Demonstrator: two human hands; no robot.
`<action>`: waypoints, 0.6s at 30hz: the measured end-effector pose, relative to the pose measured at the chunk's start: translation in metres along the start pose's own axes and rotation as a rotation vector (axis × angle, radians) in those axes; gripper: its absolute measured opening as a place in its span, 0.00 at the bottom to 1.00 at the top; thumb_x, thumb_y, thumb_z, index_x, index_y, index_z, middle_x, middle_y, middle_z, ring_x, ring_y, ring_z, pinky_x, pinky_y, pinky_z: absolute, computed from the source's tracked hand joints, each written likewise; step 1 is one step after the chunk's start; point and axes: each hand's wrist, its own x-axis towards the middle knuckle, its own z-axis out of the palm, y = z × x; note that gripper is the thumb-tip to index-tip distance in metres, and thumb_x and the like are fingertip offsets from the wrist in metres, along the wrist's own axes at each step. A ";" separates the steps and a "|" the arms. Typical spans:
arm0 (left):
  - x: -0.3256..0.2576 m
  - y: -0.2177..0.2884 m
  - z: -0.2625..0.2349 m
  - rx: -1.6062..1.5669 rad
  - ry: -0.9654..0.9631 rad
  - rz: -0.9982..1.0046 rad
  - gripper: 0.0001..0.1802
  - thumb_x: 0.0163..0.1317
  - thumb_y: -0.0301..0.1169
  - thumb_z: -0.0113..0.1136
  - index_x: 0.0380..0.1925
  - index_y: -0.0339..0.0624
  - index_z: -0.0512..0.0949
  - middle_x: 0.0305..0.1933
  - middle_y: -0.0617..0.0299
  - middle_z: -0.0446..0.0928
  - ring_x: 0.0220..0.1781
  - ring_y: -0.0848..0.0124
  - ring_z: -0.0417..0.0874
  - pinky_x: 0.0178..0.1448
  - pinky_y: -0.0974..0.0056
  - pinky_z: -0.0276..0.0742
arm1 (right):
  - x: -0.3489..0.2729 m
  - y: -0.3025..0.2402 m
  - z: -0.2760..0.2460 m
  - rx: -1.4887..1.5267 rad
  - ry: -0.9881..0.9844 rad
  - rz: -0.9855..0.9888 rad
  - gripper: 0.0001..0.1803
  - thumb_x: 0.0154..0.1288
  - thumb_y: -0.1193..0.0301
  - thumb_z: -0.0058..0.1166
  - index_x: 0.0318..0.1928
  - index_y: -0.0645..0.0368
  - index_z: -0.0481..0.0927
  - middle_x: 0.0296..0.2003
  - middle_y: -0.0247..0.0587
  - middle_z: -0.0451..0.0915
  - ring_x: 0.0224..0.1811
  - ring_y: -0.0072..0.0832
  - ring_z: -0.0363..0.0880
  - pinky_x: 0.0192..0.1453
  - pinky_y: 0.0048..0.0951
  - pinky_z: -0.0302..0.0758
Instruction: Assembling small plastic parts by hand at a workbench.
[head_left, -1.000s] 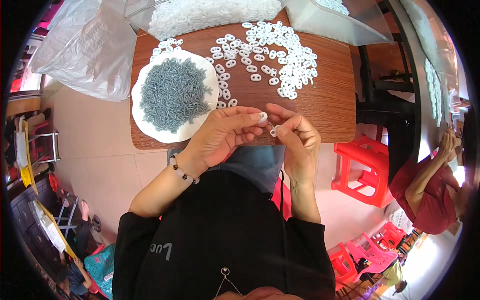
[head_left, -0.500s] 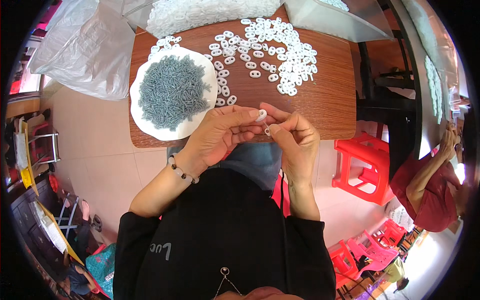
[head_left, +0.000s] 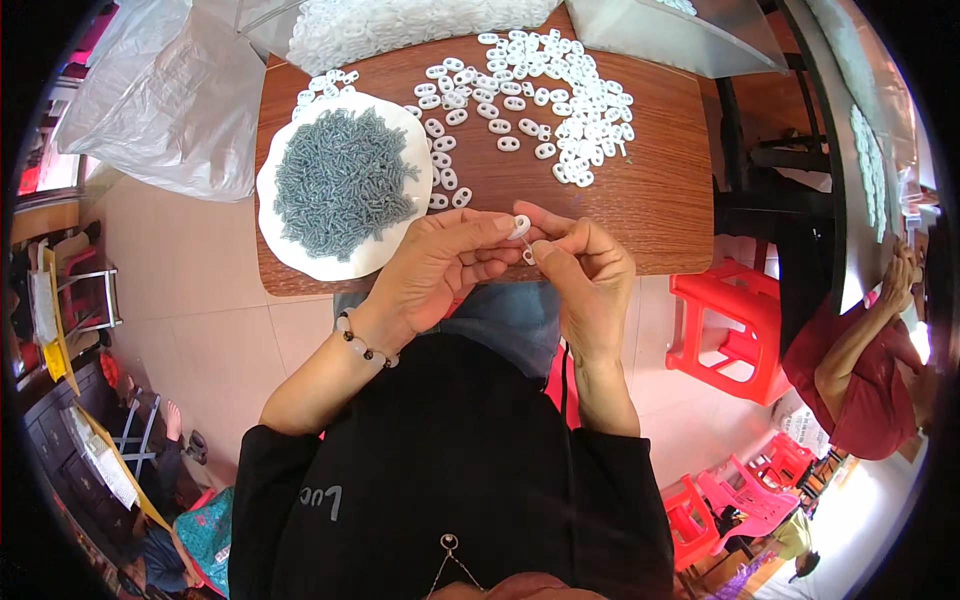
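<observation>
Just over the table's near edge, my left hand [head_left: 425,265] is closed, its thumb and forefinger pinching a small white oval piece with holes [head_left: 520,228]. Close by on the right, my right hand [head_left: 592,280] has its thumb and forefinger pressed together near that piece; a thin strand seems to run from them to it, but what they grip is too small to make out. A small white ring-like end [head_left: 529,257] shows beside the right thumb. Many more white two-holed pieces [head_left: 590,115] lie scattered on the brown table [head_left: 660,215].
At the table's left stands a scalloped white plate [head_left: 275,235] heaped with small grey-blue rod-shaped pieces [head_left: 345,185]. A bin of white pieces [head_left: 400,35] borders the far edge. A plastic bag [head_left: 165,110] hangs left; a red stool [head_left: 730,330] and a co-worker [head_left: 850,370] are right.
My right thumb has shifted slightly up and left, toward the white piece. The left hand keeps its pinch, and the piece is tilted a little differently.
</observation>
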 end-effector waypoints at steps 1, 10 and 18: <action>-0.001 0.000 0.001 -0.002 0.011 0.004 0.11 0.61 0.32 0.60 0.40 0.37 0.79 0.37 0.61 0.82 0.36 0.77 0.82 0.41 0.74 0.78 | 0.000 0.000 0.000 0.008 0.001 0.004 0.07 0.59 0.84 0.52 0.25 0.63 0.73 0.49 0.64 0.77 0.45 0.27 0.79 0.51 0.28 0.75; -0.002 0.000 0.002 -0.012 0.020 0.014 0.10 0.61 0.32 0.60 0.39 0.37 0.80 0.38 0.61 0.82 0.37 0.77 0.82 0.41 0.74 0.78 | -0.001 -0.002 0.001 0.028 0.002 0.010 0.07 0.59 0.84 0.52 0.25 0.62 0.73 0.48 0.63 0.77 0.45 0.28 0.80 0.50 0.28 0.75; -0.003 0.002 0.001 -0.089 -0.013 -0.044 0.11 0.61 0.30 0.61 0.40 0.35 0.78 0.39 0.59 0.82 0.40 0.75 0.82 0.42 0.75 0.77 | -0.002 -0.001 0.000 0.022 -0.005 0.006 0.07 0.60 0.83 0.52 0.26 0.63 0.74 0.48 0.62 0.77 0.45 0.28 0.80 0.48 0.26 0.77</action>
